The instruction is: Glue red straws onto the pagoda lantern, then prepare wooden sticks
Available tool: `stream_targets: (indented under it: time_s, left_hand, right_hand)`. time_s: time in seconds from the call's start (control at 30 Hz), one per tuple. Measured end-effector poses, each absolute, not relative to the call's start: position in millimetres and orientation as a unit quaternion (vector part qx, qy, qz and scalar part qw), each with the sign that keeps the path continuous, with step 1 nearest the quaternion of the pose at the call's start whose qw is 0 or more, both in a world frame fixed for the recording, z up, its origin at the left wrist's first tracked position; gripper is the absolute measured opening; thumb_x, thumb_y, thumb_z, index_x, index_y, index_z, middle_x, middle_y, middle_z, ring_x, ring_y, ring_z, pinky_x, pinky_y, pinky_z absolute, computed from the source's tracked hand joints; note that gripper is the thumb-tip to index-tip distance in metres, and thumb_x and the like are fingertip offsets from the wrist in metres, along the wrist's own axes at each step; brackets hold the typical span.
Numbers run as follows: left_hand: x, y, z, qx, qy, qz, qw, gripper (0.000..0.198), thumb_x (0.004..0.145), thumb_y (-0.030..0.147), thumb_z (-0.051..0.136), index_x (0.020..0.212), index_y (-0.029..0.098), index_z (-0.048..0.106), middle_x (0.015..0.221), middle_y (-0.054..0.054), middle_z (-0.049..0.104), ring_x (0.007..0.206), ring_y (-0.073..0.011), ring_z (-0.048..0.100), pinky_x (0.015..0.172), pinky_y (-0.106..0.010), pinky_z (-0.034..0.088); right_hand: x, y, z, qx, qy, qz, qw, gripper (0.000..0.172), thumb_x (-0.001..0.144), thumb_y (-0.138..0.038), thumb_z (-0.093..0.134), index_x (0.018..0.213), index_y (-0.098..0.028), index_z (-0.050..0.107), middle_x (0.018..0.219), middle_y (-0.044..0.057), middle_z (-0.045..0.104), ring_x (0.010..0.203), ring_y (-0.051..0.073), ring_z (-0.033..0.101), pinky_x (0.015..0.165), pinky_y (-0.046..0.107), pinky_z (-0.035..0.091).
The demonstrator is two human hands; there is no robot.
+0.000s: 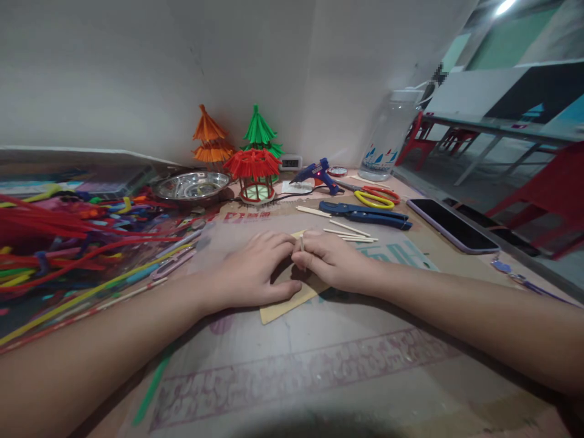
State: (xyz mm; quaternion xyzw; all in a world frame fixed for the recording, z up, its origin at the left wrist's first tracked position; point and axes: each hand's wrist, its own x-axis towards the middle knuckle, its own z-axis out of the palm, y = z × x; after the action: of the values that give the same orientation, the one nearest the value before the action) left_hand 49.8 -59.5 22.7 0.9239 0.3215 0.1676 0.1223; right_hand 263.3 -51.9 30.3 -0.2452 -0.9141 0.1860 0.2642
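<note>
My left hand (253,267) and my right hand (331,260) meet at the middle of the table, fingertips pinched together on a small wooden stick piece (301,243). Both hands rest over a tan cardboard sheet (283,307). Several loose thin wooden sticks (349,231) lie just beyond my right hand. A blue cutter tool (365,214) lies behind them.
A pile of coloured pipe cleaners (59,237) fills the left. Behind stand a metal dish (191,185), a red paper pavilion (253,175), orange (208,141) and green (260,132) paper trees, a glue gun (318,173), scissors (378,196), a bottle (387,140) and a phone (451,225).
</note>
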Motion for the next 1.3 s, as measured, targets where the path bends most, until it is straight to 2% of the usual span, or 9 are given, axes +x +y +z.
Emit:
stream_targets:
  time_s: [0.17, 0.33, 0.47, 0.63, 0.8, 0.87, 0.97, 1.07, 1.3]
  left_hand:
    - [49, -60, 22, 0.924, 0.314, 0.169, 0.139, 0.023, 0.091, 0.042, 0.061, 0.101, 0.022, 0.057, 0.112, -0.008, 0.061, 0.110, -0.0278, 0.056, 0.097, -0.046, 0.047]
    - [49, -60, 22, 0.924, 0.324, 0.160, 0.124, 0.032, 0.090, 0.049, 0.062, 0.106, 0.021, 0.057, 0.115, -0.010, 0.061, 0.111, -0.0298, 0.056, 0.097, -0.048, 0.047]
    - [49, -61, 22, 0.925, 0.307, 0.181, 0.135, 0.022, 0.090, 0.040, 0.062, 0.102, 0.022, 0.056, 0.113, -0.008, 0.062, 0.113, -0.0275, 0.056, 0.099, -0.044, 0.047]
    - [49, -61, 23, 0.921, 0.327, 0.167, 0.132, 0.027, 0.090, 0.045, 0.062, 0.101, 0.022, 0.056, 0.111, -0.008, 0.062, 0.108, -0.0278, 0.057, 0.094, -0.045, 0.048]
    - [49, -61, 23, 0.922, 0.308, 0.188, 0.137, 0.019, 0.088, 0.039, 0.063, 0.095, 0.022, 0.056, 0.115, -0.008, 0.063, 0.111, -0.0275, 0.057, 0.096, -0.045, 0.048]
    - [49, -61, 24, 0.921, 0.317, 0.180, 0.137, 0.024, 0.088, 0.042, 0.064, 0.098, 0.022, 0.058, 0.115, -0.009, 0.064, 0.111, -0.0286, 0.057, 0.095, -0.046, 0.049]
    - [49, -62, 25, 0.917, 0.327, 0.185, 0.134, 0.031, 0.089, 0.046, 0.064, 0.107, 0.020, 0.061, 0.111, -0.010, 0.065, 0.106, -0.0289, 0.059, 0.091, -0.046, 0.049]
    - [48, -61, 24, 0.901, 0.330, 0.247, 0.139, 0.019, 0.095, 0.039, 0.060, 0.099, 0.021, 0.063, 0.098, -0.005, 0.069, 0.093, -0.0229, 0.062, 0.086, -0.039, 0.048]
    - [46, -66, 26, 0.867, 0.294, 0.387, 0.110, 0.011, 0.100, 0.027, 0.059, 0.093, 0.021, 0.064, 0.089, -0.001, 0.071, 0.086, -0.0168, 0.064, 0.084, -0.033, 0.046]
  right_hand:
    - [264, -53, 30, -0.224, -0.915, 0.209, 0.262, 0.032, 0.104, -0.027, 0.045, 0.079, -0.018, 0.064, 0.078, 0.004, 0.068, 0.077, 0.017, 0.058, 0.077, 0.030, 0.043]
    - [263, -53, 29, -0.259, -0.912, 0.164, 0.272, 0.035, 0.104, -0.029, 0.046, 0.076, -0.017, 0.063, 0.075, 0.005, 0.066, 0.075, 0.019, 0.058, 0.074, 0.032, 0.042]
    - [262, -56, 30, -0.221, -0.921, 0.194, 0.254, 0.035, 0.105, -0.027, 0.044, 0.078, -0.017, 0.065, 0.079, 0.004, 0.069, 0.078, 0.017, 0.060, 0.080, 0.032, 0.043]
    - [261, -56, 31, -0.256, -0.916, 0.172, 0.255, 0.033, 0.104, -0.027, 0.047, 0.077, -0.017, 0.063, 0.076, 0.005, 0.067, 0.076, 0.018, 0.057, 0.079, 0.033, 0.044]
    - [260, -57, 30, -0.231, -0.918, 0.199, 0.253, 0.032, 0.102, -0.027, 0.048, 0.077, -0.017, 0.065, 0.079, 0.006, 0.069, 0.077, 0.018, 0.060, 0.081, 0.034, 0.046]
    - [259, -56, 29, -0.263, -0.892, 0.246, 0.274, 0.026, 0.100, -0.028, 0.052, 0.080, -0.018, 0.065, 0.080, 0.006, 0.070, 0.080, 0.019, 0.063, 0.082, 0.035, 0.048]
    - [260, -51, 29, -0.318, -0.777, 0.430, 0.333, 0.016, 0.096, -0.033, 0.060, 0.088, -0.019, 0.060, 0.075, 0.002, 0.071, 0.074, 0.017, 0.068, 0.074, 0.032, 0.053]
    - [264, -44, 29, -0.298, -0.641, 0.589, 0.392, 0.027, 0.088, -0.040, 0.073, 0.091, -0.022, 0.053, 0.072, -0.001, 0.073, 0.068, 0.017, 0.071, 0.071, 0.032, 0.058]
    - [269, -37, 26, -0.276, -0.591, 0.644, 0.399, 0.039, 0.076, -0.043, 0.088, 0.082, -0.019, 0.058, 0.072, -0.001, 0.074, 0.066, 0.015, 0.071, 0.067, 0.029, 0.059]
